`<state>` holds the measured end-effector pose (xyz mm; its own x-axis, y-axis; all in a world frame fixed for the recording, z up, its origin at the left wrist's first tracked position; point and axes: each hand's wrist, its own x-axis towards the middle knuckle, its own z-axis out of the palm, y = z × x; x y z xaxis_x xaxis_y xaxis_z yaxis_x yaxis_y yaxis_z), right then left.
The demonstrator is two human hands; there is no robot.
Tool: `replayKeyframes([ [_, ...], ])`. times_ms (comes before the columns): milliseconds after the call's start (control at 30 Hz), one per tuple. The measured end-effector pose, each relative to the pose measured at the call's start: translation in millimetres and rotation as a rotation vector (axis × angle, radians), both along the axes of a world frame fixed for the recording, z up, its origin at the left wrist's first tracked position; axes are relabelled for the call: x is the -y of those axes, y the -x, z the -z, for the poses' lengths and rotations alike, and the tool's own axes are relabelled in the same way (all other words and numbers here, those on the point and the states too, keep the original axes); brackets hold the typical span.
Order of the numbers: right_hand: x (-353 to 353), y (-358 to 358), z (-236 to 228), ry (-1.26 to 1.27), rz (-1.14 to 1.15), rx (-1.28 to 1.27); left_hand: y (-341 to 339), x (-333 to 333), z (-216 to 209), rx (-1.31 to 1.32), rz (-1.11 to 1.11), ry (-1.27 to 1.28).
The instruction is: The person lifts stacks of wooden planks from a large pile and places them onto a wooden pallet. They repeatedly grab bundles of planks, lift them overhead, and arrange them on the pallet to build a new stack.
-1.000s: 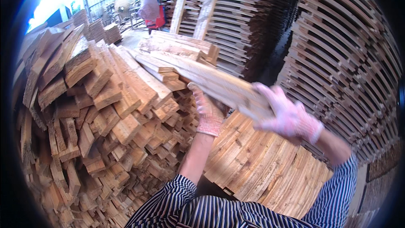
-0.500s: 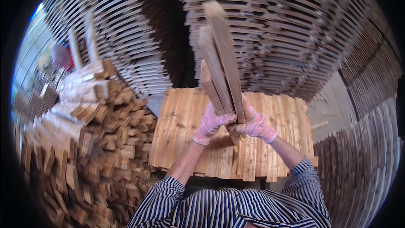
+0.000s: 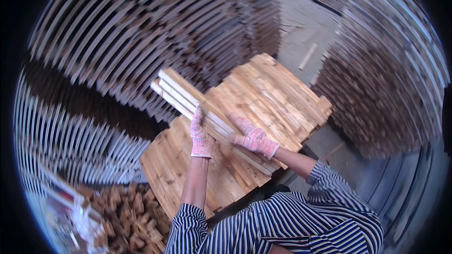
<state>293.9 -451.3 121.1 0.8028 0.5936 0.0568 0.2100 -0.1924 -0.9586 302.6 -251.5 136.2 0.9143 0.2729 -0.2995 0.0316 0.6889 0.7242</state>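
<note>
A small bundle of long wooden strips (image 3: 181, 93) lies slanted over the platform of flat wooden strips (image 3: 266, 91), its far end pointing up and left. My left hand (image 3: 202, 136), in a pink and white knitted glove, holds the bundle from its left side. From the right side, my right hand (image 3: 254, 136), gloved alike, grips it with the thumb on the near part and the fingers stretched along the edge. The bundle's near end reaches the front edge of the platform; whether it rests there or hovers just above, I cannot tell.
Tall stacks of spaced strips (image 3: 188, 23) rise behind the platform. At lower left is a heap of short wooden pieces (image 3: 134, 211). Another stack (image 3: 372, 94) stands to the right, and a loose strip (image 3: 308, 56) lies on the grey floor.
My view has swung to the right. The bundle, upright before, has been lowered and tilted across the platform; my hands have shifted further along it and stand further apart.
</note>
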Motion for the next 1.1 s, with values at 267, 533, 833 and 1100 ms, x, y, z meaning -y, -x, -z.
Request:
replayKeyframes([
  [267,169,-128,74,0.468,0.394,0.134,-47,65,144,-0.25,0.248,0.272],
  [533,253,-220,174,0.679,0.492,0.335,-47,74,158,-0.259,0.279,0.197],
  [833,133,-155,70,0.604,0.234,0.297,-68,75,137,-0.192,0.357,0.051],
  [1100,82,11,59,-0.137,0.459,-0.184,-88,127,21,-0.116,0.756,-0.399],
])
